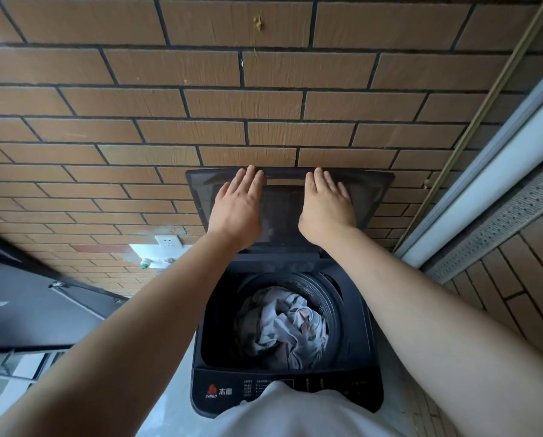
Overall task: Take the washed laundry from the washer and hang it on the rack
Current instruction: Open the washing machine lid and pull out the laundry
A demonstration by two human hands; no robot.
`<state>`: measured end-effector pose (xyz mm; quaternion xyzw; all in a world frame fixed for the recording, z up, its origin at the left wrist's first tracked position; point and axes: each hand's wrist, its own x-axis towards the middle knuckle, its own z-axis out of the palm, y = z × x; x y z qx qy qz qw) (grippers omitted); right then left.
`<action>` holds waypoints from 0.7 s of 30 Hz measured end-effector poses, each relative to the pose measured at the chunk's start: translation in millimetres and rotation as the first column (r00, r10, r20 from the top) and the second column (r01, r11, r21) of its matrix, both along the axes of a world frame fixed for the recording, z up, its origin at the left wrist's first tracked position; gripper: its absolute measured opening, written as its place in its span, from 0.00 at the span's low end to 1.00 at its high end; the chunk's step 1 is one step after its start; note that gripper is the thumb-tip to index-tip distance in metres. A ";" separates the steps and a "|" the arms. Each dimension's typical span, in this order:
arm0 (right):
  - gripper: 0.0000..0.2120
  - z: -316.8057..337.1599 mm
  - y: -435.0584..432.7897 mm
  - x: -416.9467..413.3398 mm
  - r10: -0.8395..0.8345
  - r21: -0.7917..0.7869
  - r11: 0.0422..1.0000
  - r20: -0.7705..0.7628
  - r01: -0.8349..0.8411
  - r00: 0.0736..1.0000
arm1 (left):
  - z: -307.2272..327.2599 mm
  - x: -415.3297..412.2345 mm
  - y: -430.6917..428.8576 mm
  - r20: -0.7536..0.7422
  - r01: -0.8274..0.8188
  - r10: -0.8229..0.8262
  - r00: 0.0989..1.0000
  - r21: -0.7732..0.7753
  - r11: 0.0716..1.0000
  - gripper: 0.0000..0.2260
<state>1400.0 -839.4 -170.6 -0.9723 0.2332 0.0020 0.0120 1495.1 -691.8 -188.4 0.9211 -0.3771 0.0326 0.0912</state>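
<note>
A dark top-loading washer stands against a brown brick wall, and its lid is raised upright at the back of the machine, leaning towards the bricks. The left hand lies flat on the left part of the lid, fingers straight and close together, with the fingertips reaching the lid's upper edge; it presses on the panel and grips nothing. The right hand lies the same way on the right part of the lid, palm down and fingers extended, also closed round nothing. Both bare forearms stretch over the washer's open top. Inside the washer, the round drum holds the laundry, a crumpled heap of pale grey and white cloth with some darker pieces, lying low in the tub and well apart from both hands. The control panel runs along the washer's near edge, partly covered by the person's white shirt. To the left of the washer, a white wall socket sits on the bricks.
</note>
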 end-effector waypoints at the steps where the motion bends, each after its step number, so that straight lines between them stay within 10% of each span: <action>1: 0.41 0.0 -1.3 1.7 -0.003 0.010 1.000 -0.030 0.003 1.000 | -0.4 -1.1 1.0 -0.010 0.010 -0.011 1.000 -0.033 0.999 0.37; 8: 0.38 -38.1 12.7 -24.7 0.097 -0.037 0.995 0.145 -0.092 0.985 | -62.4 -32.7 30.4 -0.024 0.106 -0.110 0.994 -0.134 0.985 0.24; 21: 0.11 -210.1 63.1 -134.7 0.136 0.402 0.909 -0.537 0.111 0.832 | -217.1 -116.2 115.0 -0.535 0.111 0.055 0.843 0.273 0.956 0.13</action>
